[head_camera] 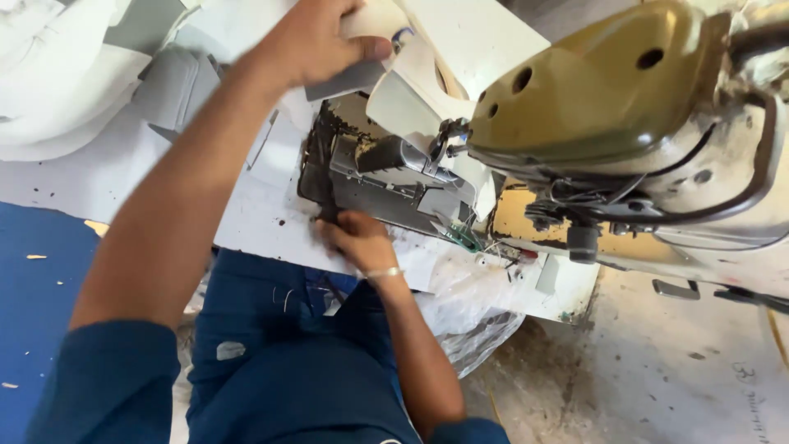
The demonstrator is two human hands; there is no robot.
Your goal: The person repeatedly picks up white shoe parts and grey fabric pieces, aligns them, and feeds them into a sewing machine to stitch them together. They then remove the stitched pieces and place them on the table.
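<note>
A white fabric piece (415,90) is held at the sewing machine (625,107), lying at about twelve o'clock in the view, just left of the machine's olive-coloured head. Its upper edge is pinched by the left hand (316,41), whose fingers are pressed together over the cloth with the thumb on the near side; the fabric hangs from that grip toward five o'clock, down to the needle area (448,140). A grey flat piece (353,80) is seen just beneath the same hand, touching the fabric.

The right hand (357,240) is placed at about six o'clock of the fabric, well apart from it, resting on the front edge of the machine bed (386,193). Its fingers are curled against the dark edge there; whether anything is gripped between them cannot be told. A thin bangle (382,272) is worn on that wrist.

Further out, a white table top (263,222) is seen at nine o'clock of the bed, with piled white cloth (57,74) at ten o'clock. Blue trousers (279,345) fill the lower middle, a crumpled plastic bag (477,312) lies at five o'clock, and a dusty concrete floor (657,370) lies beyond.
</note>
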